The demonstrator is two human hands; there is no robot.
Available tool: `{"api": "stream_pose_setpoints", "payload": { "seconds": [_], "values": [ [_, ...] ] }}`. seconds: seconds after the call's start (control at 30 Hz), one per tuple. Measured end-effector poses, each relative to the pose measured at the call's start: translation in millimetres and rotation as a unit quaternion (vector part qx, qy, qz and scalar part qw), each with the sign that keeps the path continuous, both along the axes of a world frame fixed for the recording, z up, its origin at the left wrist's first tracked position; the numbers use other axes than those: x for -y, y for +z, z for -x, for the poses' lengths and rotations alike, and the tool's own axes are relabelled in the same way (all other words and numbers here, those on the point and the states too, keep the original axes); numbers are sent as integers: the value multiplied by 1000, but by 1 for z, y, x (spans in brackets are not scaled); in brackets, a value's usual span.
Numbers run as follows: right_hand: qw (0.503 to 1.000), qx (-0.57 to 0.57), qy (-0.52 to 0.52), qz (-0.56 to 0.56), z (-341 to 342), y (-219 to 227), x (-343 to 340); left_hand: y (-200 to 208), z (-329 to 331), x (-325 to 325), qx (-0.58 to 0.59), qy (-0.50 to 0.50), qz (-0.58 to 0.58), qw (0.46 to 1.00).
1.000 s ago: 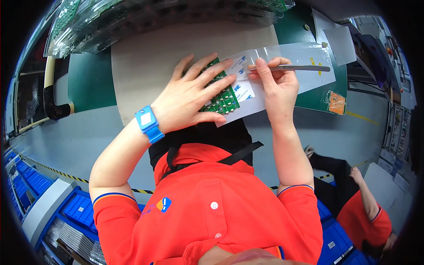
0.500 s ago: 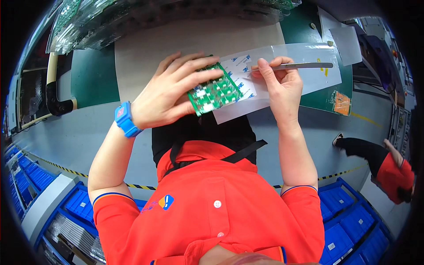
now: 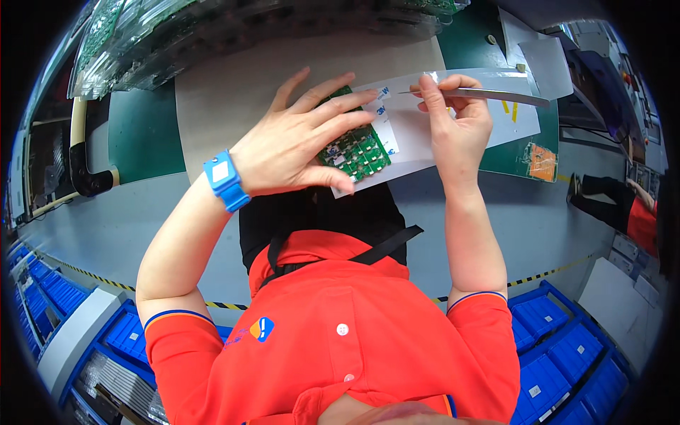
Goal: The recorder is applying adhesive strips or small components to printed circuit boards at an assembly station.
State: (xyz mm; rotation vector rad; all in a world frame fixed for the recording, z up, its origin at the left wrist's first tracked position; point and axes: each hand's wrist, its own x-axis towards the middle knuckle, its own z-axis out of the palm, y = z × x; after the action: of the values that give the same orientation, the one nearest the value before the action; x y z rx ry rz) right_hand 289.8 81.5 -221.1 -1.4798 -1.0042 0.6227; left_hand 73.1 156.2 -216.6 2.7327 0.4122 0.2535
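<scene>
My left hand (image 3: 301, 145), with a blue band on its wrist, lies spread over a green circuit board (image 3: 365, 152), covering its left part. Small light parts dot the board's face. The thumb reaches along the near edge. Between the thumb and fingers of my right hand (image 3: 464, 134) is a pair of metal tweezers (image 3: 506, 95), its thin tips pointing left. Whether the tips hold anything is too small to tell. Partly under the board is a white adhesive sheet with blue print (image 3: 386, 131), on a larger pale sheet (image 3: 419, 152).
Brown paper (image 3: 234, 92) covers much of the green mat (image 3: 142, 138). Clear plastic trays with boards (image 3: 212, 35) are stacked at the back. An orange piece in clear wrap (image 3: 542, 163) sits at the mat's right corner. Another person (image 3: 613, 202) is at far right.
My left fingers have spread wider, and the thumb has shifted right along the board's near edge. The tweezers' tips have moved off the printed sheet, to the right and farther away.
</scene>
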Motion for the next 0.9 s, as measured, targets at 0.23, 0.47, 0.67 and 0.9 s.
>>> {"api": "stream_pose_setpoints", "payload": {
  "seconds": [0.23,0.47,0.67,0.9],
  "values": [
    [999,12,-41,-24,-2,-23,-7,-10,-11,2,5,28,19,999],
    [998,48,-5,40,-2,-17,-5,-9,-14,2,14,34,24,999],
    [1000,13,-23,-10,-3,-21,-7,-11,-15,5,27,50,3,998],
    [999,3,-6,-43,-3,-21,-6,-12,-15,4,35,50,4,998]
  ]
}}
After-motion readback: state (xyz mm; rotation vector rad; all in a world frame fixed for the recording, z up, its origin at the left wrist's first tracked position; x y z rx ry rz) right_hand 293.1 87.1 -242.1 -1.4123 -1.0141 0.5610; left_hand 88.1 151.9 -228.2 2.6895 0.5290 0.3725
